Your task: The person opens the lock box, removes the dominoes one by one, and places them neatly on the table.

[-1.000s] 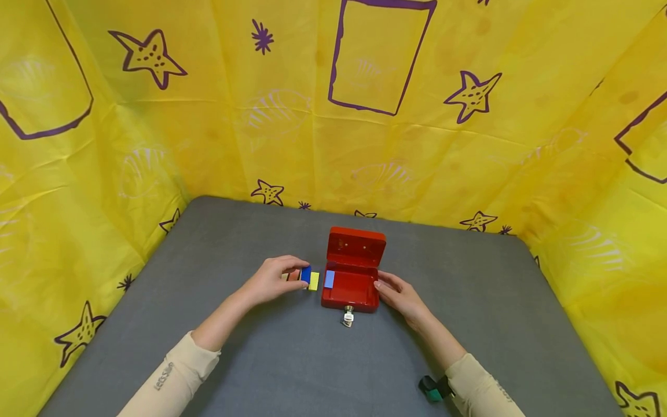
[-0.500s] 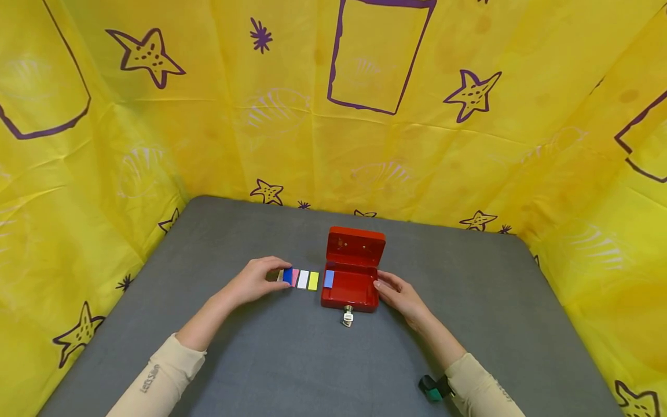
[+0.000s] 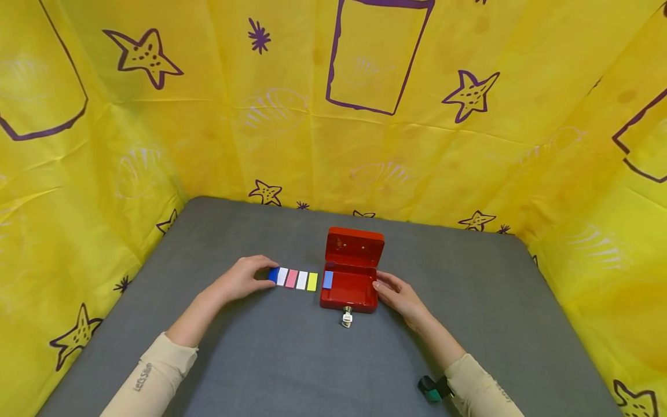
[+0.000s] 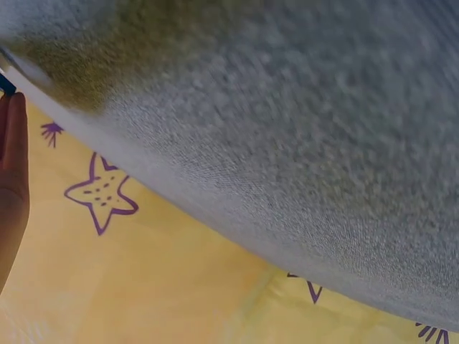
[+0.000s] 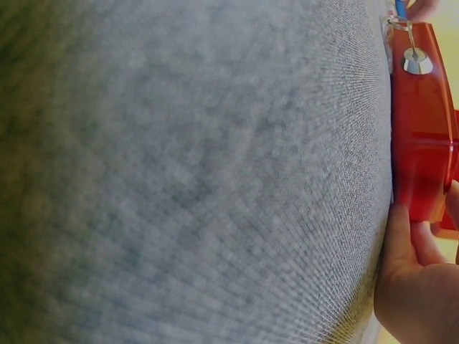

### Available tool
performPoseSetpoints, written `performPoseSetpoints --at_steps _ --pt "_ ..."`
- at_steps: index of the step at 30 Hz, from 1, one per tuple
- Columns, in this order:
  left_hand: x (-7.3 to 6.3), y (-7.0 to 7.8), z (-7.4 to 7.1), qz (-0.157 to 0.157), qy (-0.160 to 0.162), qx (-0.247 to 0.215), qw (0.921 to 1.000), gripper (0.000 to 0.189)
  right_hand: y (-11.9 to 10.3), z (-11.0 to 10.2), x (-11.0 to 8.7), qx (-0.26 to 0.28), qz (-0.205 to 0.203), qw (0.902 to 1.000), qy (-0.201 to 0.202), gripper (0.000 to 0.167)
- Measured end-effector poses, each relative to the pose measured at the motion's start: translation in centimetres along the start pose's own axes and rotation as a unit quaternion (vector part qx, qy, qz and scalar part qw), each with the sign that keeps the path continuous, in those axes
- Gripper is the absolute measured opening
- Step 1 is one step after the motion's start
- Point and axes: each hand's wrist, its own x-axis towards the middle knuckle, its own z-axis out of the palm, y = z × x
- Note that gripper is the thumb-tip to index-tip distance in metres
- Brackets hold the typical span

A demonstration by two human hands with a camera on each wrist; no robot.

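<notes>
My left hand pinches a small dark blue rectangular block between thumb and fingers. The block stands at the left end of a row made up of a white block, a pink block, another white block and a yellow block. Right of the row is a red metal cash box, its lid raised. A lighter blue block lies inside along the left wall. My right hand grips the box's right side, thumb at the rim. In the left wrist view, only fingertips and a sliver of blue show.
Keys hang from the lock on the box's front. The grey table ends at yellow patterned cloth behind and on both sides. A dark strap circles my right wrist.
My left hand has carried the dark blue block leftward along the row, from beside the yellow block to the far left end, uncovering the white and pink blocks. The right hand stays on the box.
</notes>
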Motion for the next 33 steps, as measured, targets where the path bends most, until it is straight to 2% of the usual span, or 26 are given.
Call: performPoseSetpoints --at_steps 11,20,26,33 --pt "0.01 -0.78 -0.37 0.016 -0.022 0.035 0.999 0.035 -0.04 -0.03 -0.09 -0.002 0.001 1.0 0.0 0.055" --pt "0.03 -0.71 -0.48 0.014 -0.033 0.036 0.9987 0.035 -0.03 -0.09 -0.01 -0.009 0.0 1.0 -0.001 0.057" --pt "-0.03 -0.74 -0.21 0.017 -0.027 0.033 0.999 0.035 -0.13 -0.09 -0.06 -0.004 0.0 1.0 0.002 0.055" --pt "-0.07 -0.82 -0.04 0.002 -0.032 0.024 0.9992 0.038 -0.15 -0.05 -0.14 -0.009 -0.003 1.0 0.002 0.055"
